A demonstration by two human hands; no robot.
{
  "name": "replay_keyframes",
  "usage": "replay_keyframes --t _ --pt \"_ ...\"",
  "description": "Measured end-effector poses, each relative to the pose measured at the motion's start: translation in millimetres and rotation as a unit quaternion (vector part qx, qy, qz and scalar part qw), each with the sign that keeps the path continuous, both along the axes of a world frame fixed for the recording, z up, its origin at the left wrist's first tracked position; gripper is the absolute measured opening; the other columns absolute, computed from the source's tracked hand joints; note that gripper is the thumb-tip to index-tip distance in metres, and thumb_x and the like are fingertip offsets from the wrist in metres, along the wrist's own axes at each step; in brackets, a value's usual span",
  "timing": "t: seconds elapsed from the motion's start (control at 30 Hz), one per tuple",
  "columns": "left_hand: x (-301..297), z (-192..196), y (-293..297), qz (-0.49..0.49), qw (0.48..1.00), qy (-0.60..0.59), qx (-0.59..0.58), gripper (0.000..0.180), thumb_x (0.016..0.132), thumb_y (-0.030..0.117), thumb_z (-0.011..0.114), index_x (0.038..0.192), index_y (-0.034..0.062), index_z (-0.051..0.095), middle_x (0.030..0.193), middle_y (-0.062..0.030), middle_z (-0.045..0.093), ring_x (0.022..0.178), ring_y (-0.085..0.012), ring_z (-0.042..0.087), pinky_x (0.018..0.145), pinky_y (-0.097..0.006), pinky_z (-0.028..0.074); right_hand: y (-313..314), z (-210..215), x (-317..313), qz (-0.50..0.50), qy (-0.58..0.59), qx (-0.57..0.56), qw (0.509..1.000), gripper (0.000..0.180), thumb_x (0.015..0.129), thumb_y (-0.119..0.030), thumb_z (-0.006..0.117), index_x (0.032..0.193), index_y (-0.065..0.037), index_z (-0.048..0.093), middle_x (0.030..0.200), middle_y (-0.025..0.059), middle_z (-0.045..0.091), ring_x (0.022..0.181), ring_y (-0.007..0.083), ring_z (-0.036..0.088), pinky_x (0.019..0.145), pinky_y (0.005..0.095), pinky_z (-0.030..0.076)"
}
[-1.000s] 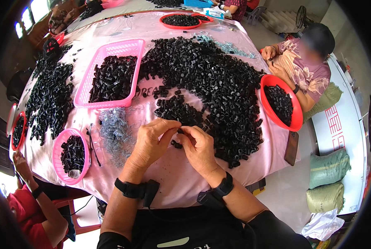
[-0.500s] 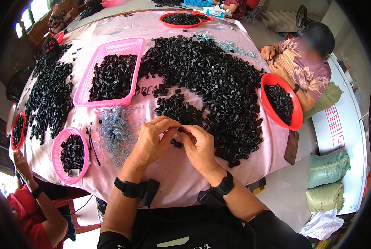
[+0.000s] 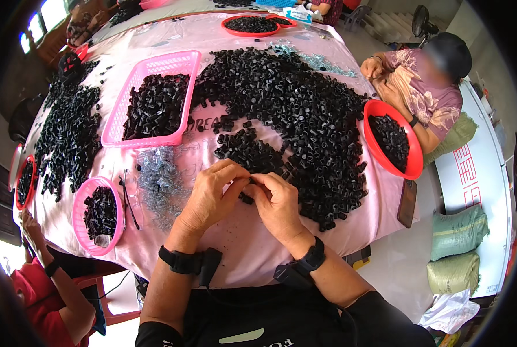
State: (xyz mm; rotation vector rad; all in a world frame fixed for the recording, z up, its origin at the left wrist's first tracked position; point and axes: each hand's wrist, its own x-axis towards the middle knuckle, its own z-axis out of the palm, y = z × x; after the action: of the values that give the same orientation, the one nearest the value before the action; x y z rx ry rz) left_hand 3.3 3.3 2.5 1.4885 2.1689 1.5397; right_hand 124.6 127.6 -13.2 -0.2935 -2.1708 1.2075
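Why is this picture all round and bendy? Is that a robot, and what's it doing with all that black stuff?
There's no robot here, just a person's bare left hand and right hand. The camera is worn on that person's head and looks down. Its very wide lens makes straight edges bend.

A pink cloth covers the table. On it lies a big heap of little black pieces, with a pile of clear bits to the left of the hands. A pink basket holds more black pieces.

The fingertips of both hands meet and seem to pinch a small dark piece, but they mostly hide it.
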Motion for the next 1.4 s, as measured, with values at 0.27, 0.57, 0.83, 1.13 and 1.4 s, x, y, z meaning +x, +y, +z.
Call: replay_keyframes --t 0.27,0.57,0.83,1.13,1.4 --pt "2.0 2.7 0.8 -0.029 0.999 0.012 0.029 0.014 0.083 -0.004 0.070 0.097 -0.0020 0.071 0.092 -0.0125 0.070 0.082 -0.0267 0.070 0.073 -0.035 0.056 -0.1 -3.8 -0.6 -0.012 0.024 -0.047 0.999 0.015 0.087 0.002 0.071 0.102 0.002 0.071 0.088 0.0150 0.070 0.074 0.0298 0.070 0.066 0.0353 0.055" --pt "-0.1 5.4 -0.2 0.001 1.000 -0.001 -0.020 0.006 0.086 0.000 0.069 0.091 -0.0015 0.069 0.085 -0.0121 0.068 0.076 -0.0261 0.069 0.069 -0.035 0.055 -0.7 1.9 1.2 -0.004 -0.008 0.012 1.000 0.017 0.086 0.000 0.072 0.103 0.001 0.070 0.089 0.0172 0.068 0.077 0.0348 0.069 0.068 0.0392 0.056" --pt "3.9 11.0 1.7 -0.001 1.000 -0.007 -0.004 0.006 0.083 -0.001 0.070 0.090 -0.0011 0.070 0.085 -0.0111 0.068 0.076 -0.0248 0.069 0.069 -0.035 0.055 0.4 -1.1 0.6 0.003 0.017 0.010 1.000 0.018 0.086 0.001 0.071 0.104 0.003 0.068 0.090 0.0180 0.068 0.080 0.0364 0.069 0.070 0.0399 0.056" --pt "1.8 3.5 2.8 -0.019 1.000 0.014 0.019 0.010 0.082 0.000 0.072 0.092 -0.0009 0.072 0.086 -0.0116 0.070 0.076 -0.0266 0.070 0.069 -0.035 0.057 1.5 -5.0 2.4 -0.001 0.010 0.005 1.000 0.016 0.087 0.002 0.068 0.104 0.004 0.067 0.092 0.0198 0.068 0.082 0.0389 0.069 0.071 0.0418 0.056" --pt "7.4 6.9 2.2 0.005 1.000 -0.014 0.015 0.015 0.083 0.002 0.073 0.097 -0.0001 0.075 0.087 -0.0124 0.071 0.076 -0.0260 0.070 0.069 -0.034 0.056 2.7 -4.6 0.4 -0.037 0.029 -0.005 0.999 0.014 0.091 0.001 0.068 0.105 0.004 0.067 0.089 0.0180 0.071 0.073 0.0254 0.072 0.065 0.0333 0.055"
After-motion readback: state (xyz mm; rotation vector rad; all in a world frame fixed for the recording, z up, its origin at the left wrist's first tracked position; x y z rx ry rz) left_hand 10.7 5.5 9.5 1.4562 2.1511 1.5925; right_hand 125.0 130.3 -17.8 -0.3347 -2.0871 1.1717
